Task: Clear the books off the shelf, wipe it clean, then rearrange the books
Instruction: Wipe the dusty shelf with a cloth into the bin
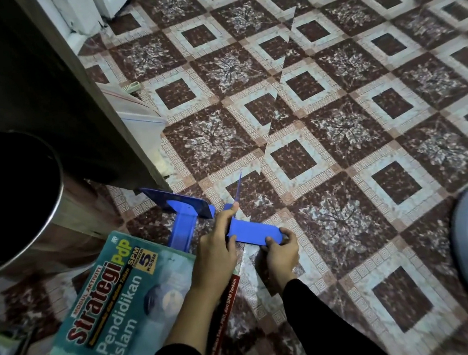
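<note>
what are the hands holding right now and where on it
A blue bookend: the left hand grips it at the bend, and the right hand pinches the rounded end of its flat plate.

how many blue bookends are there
2. The held bookend is gripped by the left hand and right hand. The floor bookend stands left of it, by the book. Others may be hidden.
</note>
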`<action>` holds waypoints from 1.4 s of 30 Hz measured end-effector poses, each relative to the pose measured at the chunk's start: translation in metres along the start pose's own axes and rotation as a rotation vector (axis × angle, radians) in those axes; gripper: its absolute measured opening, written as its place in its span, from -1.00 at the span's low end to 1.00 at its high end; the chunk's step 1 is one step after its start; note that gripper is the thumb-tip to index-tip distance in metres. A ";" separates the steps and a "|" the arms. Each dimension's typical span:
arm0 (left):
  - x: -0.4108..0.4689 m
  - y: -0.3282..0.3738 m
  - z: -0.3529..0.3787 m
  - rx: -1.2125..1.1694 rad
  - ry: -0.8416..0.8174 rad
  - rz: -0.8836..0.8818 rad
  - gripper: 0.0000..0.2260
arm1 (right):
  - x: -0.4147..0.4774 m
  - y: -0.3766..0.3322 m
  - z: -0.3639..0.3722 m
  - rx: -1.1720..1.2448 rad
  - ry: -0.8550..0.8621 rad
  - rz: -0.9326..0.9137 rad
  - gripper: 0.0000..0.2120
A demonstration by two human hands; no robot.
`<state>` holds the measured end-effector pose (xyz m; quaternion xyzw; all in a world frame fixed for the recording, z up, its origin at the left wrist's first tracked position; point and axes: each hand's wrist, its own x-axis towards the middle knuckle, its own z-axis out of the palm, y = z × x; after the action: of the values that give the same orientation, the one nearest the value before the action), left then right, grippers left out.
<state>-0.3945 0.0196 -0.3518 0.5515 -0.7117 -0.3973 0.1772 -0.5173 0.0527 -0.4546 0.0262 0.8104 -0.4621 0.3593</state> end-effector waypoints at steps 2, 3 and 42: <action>0.000 0.000 -0.001 0.007 0.006 0.005 -0.50 | 0.000 0.001 -0.001 0.007 0.006 -0.008 -0.75; 0.000 0.000 -0.001 0.010 0.008 0.011 -0.50 | 0.001 0.003 0.000 0.011 0.013 -0.014 -0.75; -0.046 0.052 -0.027 0.805 -0.316 -0.390 -0.77 | -0.046 -0.066 -0.054 -1.382 -0.474 -0.525 -0.70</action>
<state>-0.3944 0.0560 -0.2865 0.6326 -0.7105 -0.1947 -0.2389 -0.5379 0.0697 -0.3619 -0.4966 0.7956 0.0851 0.3365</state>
